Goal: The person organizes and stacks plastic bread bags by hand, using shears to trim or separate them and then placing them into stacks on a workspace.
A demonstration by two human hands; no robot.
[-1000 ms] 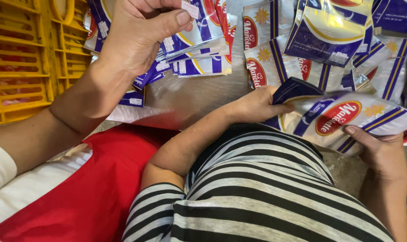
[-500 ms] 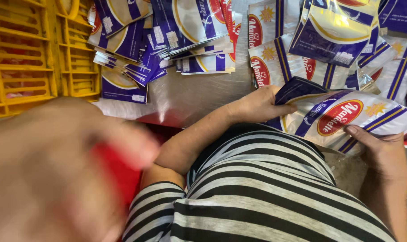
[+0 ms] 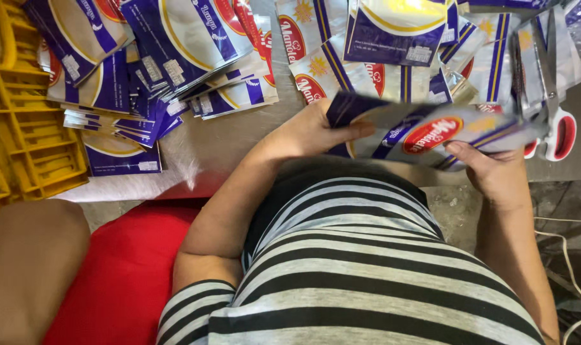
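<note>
Both hands, left hand (image 3: 309,131) and right hand (image 3: 488,169), grip one flat white-and-blue plastic pouch with a red oval (image 3: 425,131) at twelve o'clock above the striped shirt; loose pouches (image 3: 175,57) crowd the tabletop (image 3: 220,140) from ten to one o'clock, apparently still unsorted.

The other person's arm (image 3: 28,275) pulled back from the pouch pile (image 3: 143,57) and now sits low beside me. My hands lifted my pouch (image 3: 425,131) a little.
</note>
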